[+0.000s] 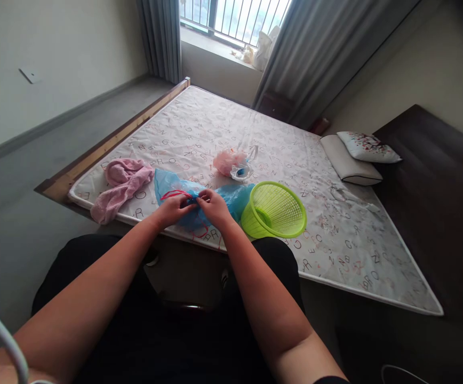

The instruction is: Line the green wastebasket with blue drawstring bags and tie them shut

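Observation:
A thin blue plastic bag (231, 198) with red drawstrings (175, 192) lies spread along the near edge of the mattress. My left hand (172, 209) pinches its gathered middle, and my right hand (214, 207) grips the same bunched part close beside it. The fingertips of both hands nearly meet there, so the exact fold between them is hidden. Just right of the bag, a lime-green plastic basket (273, 210) leans with its mouth tilted to the right. Behind the hands sit a crumpled pinkish plastic bag (229, 161) and a small clear-and-blue plastic bundle (241, 172).
A pink towel (122, 184) lies crumpled at the left corner of the lettered mattress (295, 160). Toward the headboard (427, 186) are a beige pillow (347, 160) and a patterned cushion (369, 146). Grey curtains (319, 58) frame the barred window.

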Demonstrator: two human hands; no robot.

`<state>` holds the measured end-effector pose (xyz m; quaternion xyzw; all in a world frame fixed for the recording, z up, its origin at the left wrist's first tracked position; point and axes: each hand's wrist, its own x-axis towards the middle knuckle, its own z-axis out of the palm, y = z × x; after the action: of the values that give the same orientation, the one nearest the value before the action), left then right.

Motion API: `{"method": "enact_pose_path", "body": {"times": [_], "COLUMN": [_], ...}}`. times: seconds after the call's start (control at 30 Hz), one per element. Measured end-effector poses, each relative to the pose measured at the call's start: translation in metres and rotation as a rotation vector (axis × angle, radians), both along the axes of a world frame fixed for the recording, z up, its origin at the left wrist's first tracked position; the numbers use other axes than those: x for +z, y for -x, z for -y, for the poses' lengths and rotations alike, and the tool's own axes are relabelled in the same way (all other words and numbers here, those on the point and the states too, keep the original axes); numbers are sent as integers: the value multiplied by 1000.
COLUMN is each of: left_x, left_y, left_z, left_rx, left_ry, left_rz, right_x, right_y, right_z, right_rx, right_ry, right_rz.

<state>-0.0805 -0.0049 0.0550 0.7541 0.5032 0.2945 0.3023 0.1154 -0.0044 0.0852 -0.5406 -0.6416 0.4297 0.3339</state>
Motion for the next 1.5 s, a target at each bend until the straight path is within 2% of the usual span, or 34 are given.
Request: {"method": "enact_pose_path", "body": {"times": [0.33, 0.73, 0.93, 1.1, 1.33, 1.5], "left_x": [4, 1, 2, 5, 13, 16], "left_y": [-2, -16, -14, -11, -8, -8], "left_z": [7, -6, -11, -13, -9, -1], "left_rx": [0, -38, 37, -10, 11, 1], "left_ry": [-25, -45, -42, 41, 51, 58], "left_rz": [6, 47, -32, -62, 2, 48], "right_x": [1, 0, -10, -19, -13, -4], "right_y": [-2, -5, -1, -7, -21, -20], "right_z": [7, -3, -9, -18, -23, -11], "right_rx": [-5, -26, 9, 52, -71, -134], "right_ry": [10, 14, 16, 99, 106, -9], "right_rz": [9, 21, -69, -104, -159, -82]}}
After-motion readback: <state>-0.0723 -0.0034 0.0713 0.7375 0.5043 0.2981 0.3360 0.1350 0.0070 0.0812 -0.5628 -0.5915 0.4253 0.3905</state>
